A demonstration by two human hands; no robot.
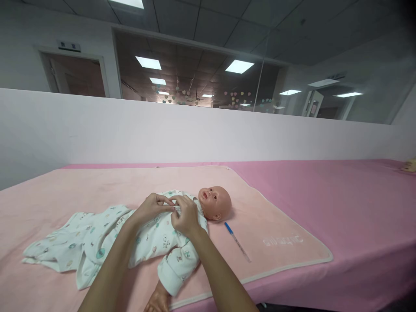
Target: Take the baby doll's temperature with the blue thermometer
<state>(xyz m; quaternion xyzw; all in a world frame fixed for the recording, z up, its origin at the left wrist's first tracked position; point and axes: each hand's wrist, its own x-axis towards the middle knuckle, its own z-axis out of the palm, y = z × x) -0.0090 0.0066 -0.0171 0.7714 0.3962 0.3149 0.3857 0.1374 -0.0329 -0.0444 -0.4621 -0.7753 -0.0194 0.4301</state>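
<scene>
Blue-capped pen [237, 242], perhaps yellow toy [410, 166]

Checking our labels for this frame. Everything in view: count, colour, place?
Doll: one, tan, lying on blanket, head rightward.
Clothes: count unclear, white with prints, on doll, spread leftward.
Pen: one, blue-capped, clear, beside doll's head.
Blanket: one, peach, on cover.
Cover: one, pink, under blanket.
Low wall: one, white, behind cover.
Glazing: count unclear, clear, above wall.
Heart decals: many, pastel, on glazing.
Lights: several, white, overhead.
Doorways: two, pale-framed, upper left and right.
Sign: one, dark, over left doorway.
Unidentified object: one, yellowish, right edge, cut off.
Left hand: one, bare, pinching clothes at doll's chest.
Right hand: one, bare, same.
</scene>
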